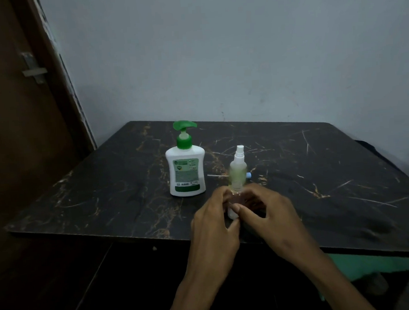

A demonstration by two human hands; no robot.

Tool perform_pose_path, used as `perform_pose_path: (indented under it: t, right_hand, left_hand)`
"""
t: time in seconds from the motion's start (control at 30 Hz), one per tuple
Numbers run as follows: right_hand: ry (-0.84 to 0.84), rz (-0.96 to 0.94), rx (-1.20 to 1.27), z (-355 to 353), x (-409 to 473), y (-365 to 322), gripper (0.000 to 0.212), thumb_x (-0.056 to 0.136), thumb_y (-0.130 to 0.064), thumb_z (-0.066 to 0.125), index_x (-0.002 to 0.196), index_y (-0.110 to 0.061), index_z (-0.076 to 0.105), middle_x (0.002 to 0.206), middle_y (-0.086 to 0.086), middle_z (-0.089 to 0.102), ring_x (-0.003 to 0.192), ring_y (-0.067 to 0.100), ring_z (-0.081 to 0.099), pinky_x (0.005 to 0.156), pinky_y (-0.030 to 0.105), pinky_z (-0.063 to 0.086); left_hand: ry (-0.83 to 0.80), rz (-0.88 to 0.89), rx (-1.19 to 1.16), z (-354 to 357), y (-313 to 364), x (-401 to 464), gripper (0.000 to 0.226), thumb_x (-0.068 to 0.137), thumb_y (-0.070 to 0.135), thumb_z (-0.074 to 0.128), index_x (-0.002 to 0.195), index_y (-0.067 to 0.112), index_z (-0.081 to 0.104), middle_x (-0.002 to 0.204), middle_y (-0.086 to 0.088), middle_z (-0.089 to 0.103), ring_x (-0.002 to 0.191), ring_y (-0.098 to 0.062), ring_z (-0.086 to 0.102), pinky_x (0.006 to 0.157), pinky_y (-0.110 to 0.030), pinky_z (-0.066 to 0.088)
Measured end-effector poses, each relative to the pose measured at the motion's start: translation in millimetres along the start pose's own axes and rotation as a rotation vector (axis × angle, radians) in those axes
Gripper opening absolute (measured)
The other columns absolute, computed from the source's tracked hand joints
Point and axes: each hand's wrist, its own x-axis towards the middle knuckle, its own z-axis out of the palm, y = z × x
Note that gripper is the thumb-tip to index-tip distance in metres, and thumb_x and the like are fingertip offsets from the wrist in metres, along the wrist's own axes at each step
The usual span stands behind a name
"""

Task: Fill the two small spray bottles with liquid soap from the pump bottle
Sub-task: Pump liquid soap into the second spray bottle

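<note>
Spray bottle (237, 169) stood upright, nozzle up, beside one pump bottle (186, 166) on the bench (104, 185). Left hand (212, 223) and right hand (272, 219) curled around a second, blurred small bottle (233, 211).

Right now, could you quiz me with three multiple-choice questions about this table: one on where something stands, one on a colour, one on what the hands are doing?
1. The pump bottle stands where, as seen from the camera?
A. left of the upright spray bottle
B. right of it
C. on the floor

2. The pump top is:
A. blue
B. green
C. red

3. The left hand and right hand are:
A. flat on the table
B. curled round a small bottle
C. pressing the pump

Answers: 1 A, it stands left. 2 B, plainly green. 3 B, fingers of both hands close on it.
</note>
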Motion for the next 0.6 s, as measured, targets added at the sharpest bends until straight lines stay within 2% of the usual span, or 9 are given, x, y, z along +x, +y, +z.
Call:
perform_pose_path:
  t: [0.1, 0.2, 0.3, 0.37, 0.47, 0.6]
  right_hand:
    - [0.032, -0.005, 0.006, 2, 1, 1, 0.011, 0.093, -0.025, 0.074, 0.099, -0.032, 0.069, 0.094, -0.017, 0.073, 0.087, 0.002, 0.071, 0.078, 0.030, 0.057]
    - [0.089, -0.034, -0.007, 6, 2, -2, 0.010, 0.095, -0.030, 0.072, 0.101, -0.032, 0.063, 0.091, -0.020, 0.072, 0.085, -0.003, 0.069, 0.076, 0.021, 0.054]
    - [0.137, -0.105, -0.055, 13, 10, -11, 0.013, 0.098, -0.030, 0.067, 0.104, -0.031, 0.056, 0.084, -0.020, 0.068, 0.078, -0.004, 0.066, 0.066, 0.009, 0.044]
    - [0.153, -0.118, -0.050, 19, 19, -16, 0.013, 0.099, -0.031, 0.065, 0.107, -0.028, 0.056, 0.083, -0.017, 0.067, 0.078, -0.003, 0.066, 0.063, 0.007, 0.042]
    - [0.204, -0.135, -0.016, 27, 32, -20, 0.015, 0.098, -0.031, 0.068, 0.110, -0.026, 0.060, 0.086, -0.015, 0.067, 0.080, 0.001, 0.066, 0.062, 0.009, 0.045]
    - [0.248, -0.160, 0.027, 39, 42, -20, 0.022, 0.094, -0.026, 0.072, 0.114, -0.027, 0.062, 0.098, -0.017, 0.067, 0.088, -0.001, 0.066, 0.069, 0.013, 0.053]
  left_hand:
    - [0.071, 0.034, 0.078, -24, 11, -1, 0.049, 0.092, 0.018, 0.078, 0.136, 0.032, 0.061, 0.112, 0.030, 0.068, 0.111, 0.010, 0.065, 0.099, -0.012, 0.051]
    - [0.235, 0.165, 0.101, -62, 35, 17, 0.032, 0.092, 0.012, 0.076, 0.120, 0.027, 0.070, 0.100, 0.022, 0.075, 0.098, 0.010, 0.070, 0.088, -0.009, 0.055]
    - [0.396, 0.267, 0.066, -94, 63, 61, 0.016, 0.098, 0.013, 0.069, 0.113, 0.018, 0.073, 0.095, 0.015, 0.076, 0.088, 0.004, 0.074, 0.079, -0.014, 0.059]
    - [0.441, 0.290, 0.059, -107, 75, 106, 0.013, 0.100, 0.013, 0.064, 0.109, 0.013, 0.074, 0.091, 0.006, 0.078, 0.082, 0.000, 0.075, 0.077, -0.023, 0.063]
    - [0.330, 0.202, 0.163, -110, 75, 177, 0.018, 0.090, 0.022, 0.061, 0.097, 0.017, 0.076, 0.082, 0.004, 0.078, 0.077, -0.010, 0.076, 0.080, -0.040, 0.065]
    - [0.107, -0.036, 0.393, -93, 54, 232, 0.017, 0.087, 0.022, 0.059, 0.094, 0.016, 0.074, 0.088, -0.003, 0.076, 0.082, -0.023, 0.075, 0.084, -0.047, 0.065]
